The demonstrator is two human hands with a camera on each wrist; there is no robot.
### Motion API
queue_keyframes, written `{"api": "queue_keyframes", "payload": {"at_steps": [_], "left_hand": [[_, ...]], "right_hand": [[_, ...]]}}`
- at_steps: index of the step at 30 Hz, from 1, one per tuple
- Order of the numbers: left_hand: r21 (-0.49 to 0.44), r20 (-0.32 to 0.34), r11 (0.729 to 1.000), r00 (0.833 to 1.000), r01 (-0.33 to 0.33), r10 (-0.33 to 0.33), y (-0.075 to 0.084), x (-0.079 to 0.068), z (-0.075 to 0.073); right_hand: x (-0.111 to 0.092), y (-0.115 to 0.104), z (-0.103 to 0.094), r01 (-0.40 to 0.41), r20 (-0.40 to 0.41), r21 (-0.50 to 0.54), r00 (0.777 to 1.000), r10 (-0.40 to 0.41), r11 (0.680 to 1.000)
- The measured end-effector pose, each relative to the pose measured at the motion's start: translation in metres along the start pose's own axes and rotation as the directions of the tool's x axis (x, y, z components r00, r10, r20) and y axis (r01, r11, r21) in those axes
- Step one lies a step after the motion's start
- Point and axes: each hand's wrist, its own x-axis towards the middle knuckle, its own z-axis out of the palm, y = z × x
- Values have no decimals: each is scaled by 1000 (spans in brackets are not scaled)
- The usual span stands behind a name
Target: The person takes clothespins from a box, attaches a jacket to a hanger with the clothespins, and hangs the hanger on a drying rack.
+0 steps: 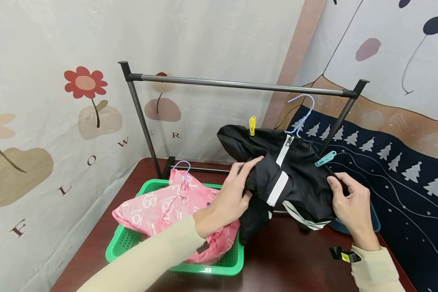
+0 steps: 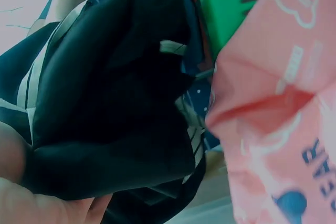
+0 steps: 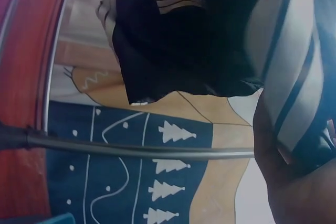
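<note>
A black jacket (image 1: 306,178) with white stripes and a zip hangs on a light blue hanger (image 1: 311,107), whose hook stands just below the rack's top rail in the head view. My left hand (image 1: 233,198) grips the jacket's left side; in the left wrist view, thumb and fingers (image 2: 47,208) hold dark cloth. At the other side, my right hand (image 1: 352,202) pinches the edge. The right wrist view has that hand (image 3: 286,182) beside the striped part. A yellow clothespin (image 1: 252,125) sits at the left shoulder, a teal clothespin (image 1: 325,158) at the right.
A dark metal clothes rack (image 1: 222,82) stands on the brown table (image 1: 277,267). To the left, a pink garment (image 1: 149,207) on a hanger lies over a green basket (image 1: 113,247). A blue container (image 1: 375,219) is partly hidden behind my right hand.
</note>
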Motion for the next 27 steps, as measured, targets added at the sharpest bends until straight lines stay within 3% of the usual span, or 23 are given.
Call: {"api": "queue_keyframes", "payload": {"at_steps": [6, 12, 21, 24, 27], "left_hand": [[45, 92, 999, 996, 6, -10, -13, 14, 22], [100, 188, 994, 981, 35, -53, -29, 28, 38], [223, 185, 975, 982, -11, -31, -52, 53, 52], [269, 215, 963, 973, 19, -79, -58, 59, 51], [309, 254, 948, 954, 75, -158, -65, 62, 48]], "right_hand": [[9, 3, -1, 43, -24, -26, 999, -43, 999], [15, 6, 0, 95, -37, -51, 995, -97, 994], [22, 2, 3, 121, -67, -54, 990, -124, 991], [23, 2, 4, 129, -78, -60, 988, -134, 990], [23, 4, 4, 129, -86, -66, 987, -135, 989]]}}
